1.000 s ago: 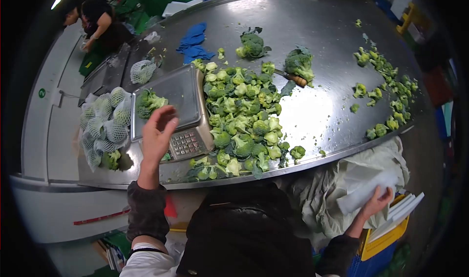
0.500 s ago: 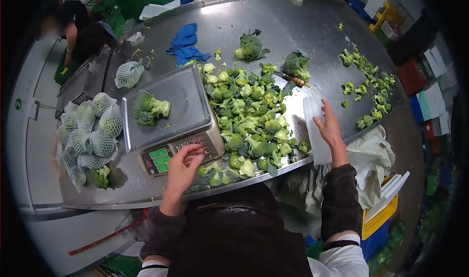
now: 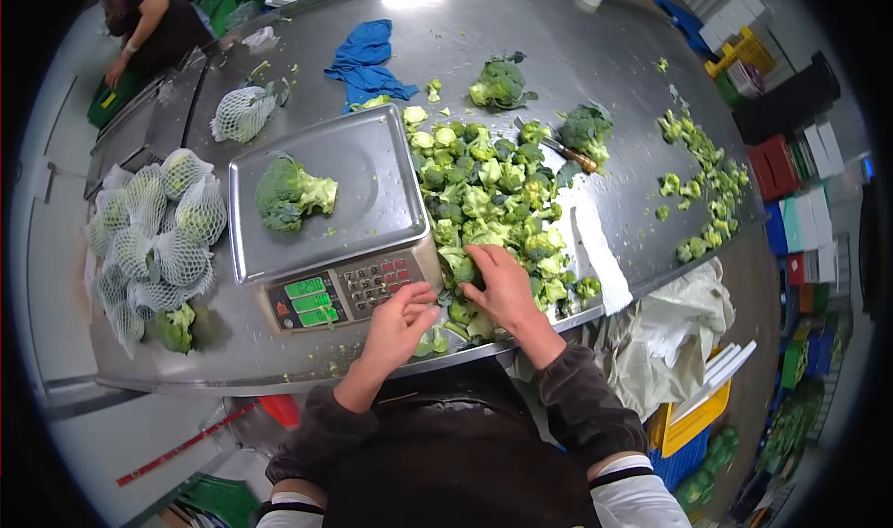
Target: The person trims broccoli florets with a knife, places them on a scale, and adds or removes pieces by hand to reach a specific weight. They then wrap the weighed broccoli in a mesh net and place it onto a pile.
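Observation:
Loose broccoli florets [image 3: 488,202] lie in a heap across the middle of the steel table [image 3: 391,53]. My right hand [image 3: 507,294] reaches into the near left side of the heap, thumb and fingers apart, fingertips right at a floret [image 3: 456,264]. Close to the keypad of the digital scale [image 3: 358,291], my left hand [image 3: 395,331] hovers with loosely bent fingers and nothing visible in it. On the scale's metal pan lies one broccoli head [image 3: 293,193], its cut stem pointing right, while the green display is lit.
Broccoli heads in white foam nets [image 3: 153,226] are piled at left. Behind the heap are a blue cloth [image 3: 363,58], two bare heads and a wooden-handled knife [image 3: 579,159]. A white strip [image 3: 600,253] lies at right, near scattered florets [image 3: 707,174]. A person [image 3: 149,26] bends at far left.
My right hand has moved left from beside the white strip to the floret heap. My left hand has shifted slightly right and down. The head view has shifted a little.

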`<state>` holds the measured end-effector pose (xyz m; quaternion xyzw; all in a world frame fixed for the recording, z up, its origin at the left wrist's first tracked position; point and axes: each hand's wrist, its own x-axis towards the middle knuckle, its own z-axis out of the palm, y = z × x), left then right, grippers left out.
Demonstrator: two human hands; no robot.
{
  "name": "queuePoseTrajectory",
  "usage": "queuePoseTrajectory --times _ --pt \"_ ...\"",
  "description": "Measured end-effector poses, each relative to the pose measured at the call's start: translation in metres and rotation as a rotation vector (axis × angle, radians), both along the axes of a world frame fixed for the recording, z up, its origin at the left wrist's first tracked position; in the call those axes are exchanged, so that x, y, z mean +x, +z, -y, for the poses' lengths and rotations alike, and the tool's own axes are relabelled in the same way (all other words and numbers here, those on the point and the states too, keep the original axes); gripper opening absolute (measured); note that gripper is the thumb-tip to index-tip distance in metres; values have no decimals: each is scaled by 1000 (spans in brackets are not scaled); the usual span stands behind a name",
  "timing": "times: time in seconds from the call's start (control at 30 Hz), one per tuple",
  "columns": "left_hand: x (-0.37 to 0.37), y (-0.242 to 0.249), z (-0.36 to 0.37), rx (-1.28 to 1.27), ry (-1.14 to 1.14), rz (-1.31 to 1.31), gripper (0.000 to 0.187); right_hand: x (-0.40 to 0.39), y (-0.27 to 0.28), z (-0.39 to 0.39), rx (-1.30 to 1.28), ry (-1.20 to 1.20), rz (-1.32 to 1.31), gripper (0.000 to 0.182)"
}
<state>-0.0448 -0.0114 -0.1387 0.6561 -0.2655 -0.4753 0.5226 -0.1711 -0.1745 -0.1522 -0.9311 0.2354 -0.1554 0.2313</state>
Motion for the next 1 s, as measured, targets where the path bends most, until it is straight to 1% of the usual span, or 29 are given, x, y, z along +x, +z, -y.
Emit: queuePoseTrajectory --times 0.03,0.07,0.1,0.17,0.2,0.27,0.3,0.37,0.4,0.47,0.5,0.53,0.57,0.6,0.63,0.67,0.7,0.73,0.77,0.8,0.83,0.87,0.93,0.97,1.0 --pt "-4 -2 4 -29 61 -56 41 -1 4 1 101 -32 67 57" --pt "-8 -1 9 -60 118 -107 44 -3 11 1 102 -15 72 57" --pt "-14 2 16 -60 132 -98 44 -5 24 -1 213 -43 149 57" --pt "-29 9 33 -284 260 -315 49 -8 47 -11 399 -84 264 54" --pt "-32 12 41 -343 223 -312 53 -8 51 -15 326 -24 290 51" --pt "-37 21 48 -316 243 -338 52 -11 66 -16 434 18 355 46" --pt "-35 22 50 -316 242 -330 52 -15 64 -7 435 20 363 46" --pt "-27 25 49 -297 144 -266 48 -28 54 20 805 157 363 42" --pt "-29 29 52 -295 134 -259 48 -32 52 26 865 111 388 41" --pt "-38 37 56 -269 111 -159 44 -32 83 33 537 114 135 32" --pt "-43 39 58 -219 129 -139 45 -31 78 35 539 108 138 32" --pt "-44 42 60 -215 124 -138 45 -29 69 37 360 152 77 28" --pt "-43 49 61 -99 36 88 46 -28 64 38 182 197 16 28" --pt "-41 53 61 20 -51 312 47 -29 64 40 188 196 18 28" --pt "-39 49 60 -9 -42 290 42 -30 63 41 129 224 -22 27" --pt "-36 51 59 -2 -42 290 42 -30 62 42 70 252 -62 27" --pt "-32 54 58 15 -134 306 40 -33 61 44 76 253 -61 27" --pt "-29 58 56 33 -223 318 38 -36 61 46 37 339 -73 26" --pt "-26 60 54 41 -217 316 38 -40 60 49 -3 428 -83 25" --pt "-23 62 53 119 -284 239 35 -42 57 51 3 436 -81 25" --pt "-21 64 49 195 -348 161 32 -44 54 55 20 519 -156 23" --pt "-18 65 44 205 -339 158 32 -48 51 58 39 602 -232 21" --pt "-11 68 34 254 -151 -466 30 -45 66 91 -137 369 -501 18" --pt "-4 69 27 207 -134 -482 29 -49 63 105 -136 370 -500 18" --pt "-3 66 26 208 -130 -483 29 -52 61 116 -68 205 -417 17"
